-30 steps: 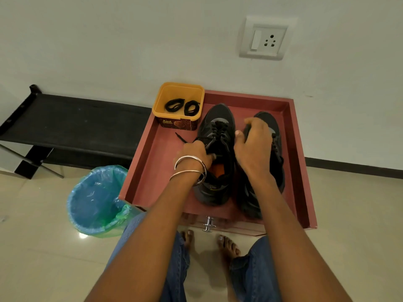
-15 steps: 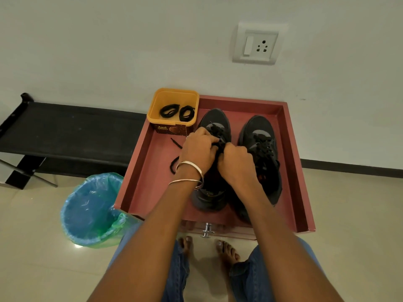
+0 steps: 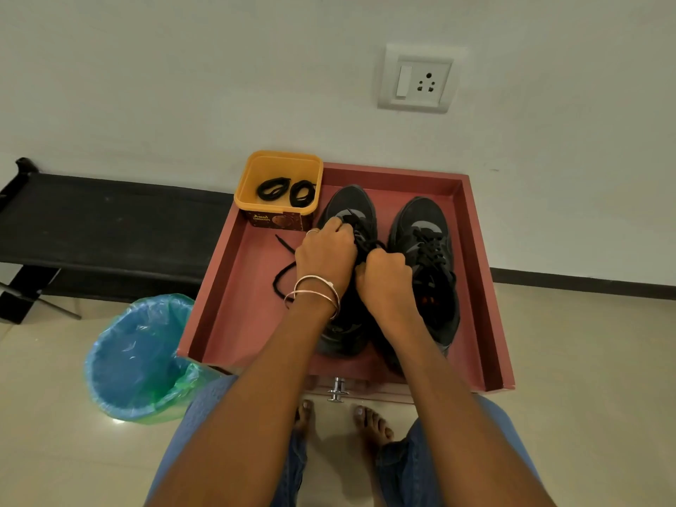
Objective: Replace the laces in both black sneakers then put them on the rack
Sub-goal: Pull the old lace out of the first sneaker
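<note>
Two black sneakers stand side by side in a red drawer-like tray [image 3: 226,287], toes toward the wall. My left hand [image 3: 325,254] and my right hand [image 3: 384,276] are both over the left sneaker [image 3: 353,203], fingers curled into its black lace [image 3: 365,237]. A loose end of that lace [image 3: 283,276] trails onto the tray floor to the left. The right sneaker [image 3: 426,228] is laced and untouched. A yellow tub [image 3: 245,184] at the tray's back left corner holds two coiled black laces [image 3: 287,190].
A black rack [image 3: 109,214] runs along the wall at left. A bin lined with a blue bag [image 3: 139,356] stands on the floor beside the tray. My bare feet [image 3: 340,422] and jeans-clad knees are below the tray's front handle [image 3: 338,389]. A wall socket [image 3: 419,80] is above.
My right hand left the right sneaker and joined my left hand on the left sneaker's lace. A lace end now lies looped on the tray floor.
</note>
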Motion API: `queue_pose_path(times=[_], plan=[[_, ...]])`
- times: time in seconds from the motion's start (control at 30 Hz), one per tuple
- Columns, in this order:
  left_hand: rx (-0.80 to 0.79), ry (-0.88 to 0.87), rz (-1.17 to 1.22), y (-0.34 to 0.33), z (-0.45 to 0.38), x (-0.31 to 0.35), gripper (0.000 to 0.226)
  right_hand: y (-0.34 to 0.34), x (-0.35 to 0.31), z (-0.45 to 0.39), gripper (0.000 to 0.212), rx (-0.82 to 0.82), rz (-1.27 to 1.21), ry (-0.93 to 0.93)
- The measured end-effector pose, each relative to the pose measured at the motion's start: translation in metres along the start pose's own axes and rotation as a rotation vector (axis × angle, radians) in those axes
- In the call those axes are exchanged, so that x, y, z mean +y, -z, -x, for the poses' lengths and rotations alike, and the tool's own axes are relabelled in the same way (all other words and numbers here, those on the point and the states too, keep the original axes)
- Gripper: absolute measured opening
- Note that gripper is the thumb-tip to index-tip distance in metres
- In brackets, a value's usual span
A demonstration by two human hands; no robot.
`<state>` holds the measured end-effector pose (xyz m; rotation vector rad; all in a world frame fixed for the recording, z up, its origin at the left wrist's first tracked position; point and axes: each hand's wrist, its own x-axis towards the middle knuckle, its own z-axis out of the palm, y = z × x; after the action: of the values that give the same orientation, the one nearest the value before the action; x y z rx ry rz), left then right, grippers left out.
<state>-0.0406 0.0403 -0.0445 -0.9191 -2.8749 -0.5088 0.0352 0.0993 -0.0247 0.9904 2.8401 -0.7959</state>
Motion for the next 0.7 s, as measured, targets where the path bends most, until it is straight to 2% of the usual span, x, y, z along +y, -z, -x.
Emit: queue_pose_path(times=[0.13,0.3,0.4,0.47,0.53,0.6,0.63,0.7], plan=[[0.070,0.039,0.099,0.002,0.003,-0.001,0.021,-0.007,0.000,0.001,0.024,-0.025,0.071,-0.016],[0.127,0.251,0.257,0.009,0.005,0.002,0.012,-0.009,-0.001,0.001,0.026,-0.031,0.099,-0.026],[0.154,0.500,0.491,0.014,0.002,0.001,0.009,-0.007,0.000,0.002,0.027,-0.030,0.106,-0.014],[0.136,0.710,0.725,0.012,-0.003,-0.008,0.008,-0.007,-0.001,0.002,0.026,-0.036,0.109,-0.005],[0.104,0.840,0.912,0.011,-0.005,-0.015,0.006,-0.007,-0.002,0.002,0.026,-0.047,0.113,-0.003],[0.071,0.842,0.986,0.010,-0.007,-0.016,0.002,-0.007,-0.002,0.002,0.026,-0.038,0.119,-0.003],[0.051,0.786,0.973,0.011,-0.007,-0.015,0.010,-0.007,-0.002,0.002,0.025,-0.031,0.124,-0.002],[0.056,0.493,0.776,0.013,-0.008,-0.015,0.032,-0.008,-0.002,0.003,0.025,-0.030,0.127,-0.001]])
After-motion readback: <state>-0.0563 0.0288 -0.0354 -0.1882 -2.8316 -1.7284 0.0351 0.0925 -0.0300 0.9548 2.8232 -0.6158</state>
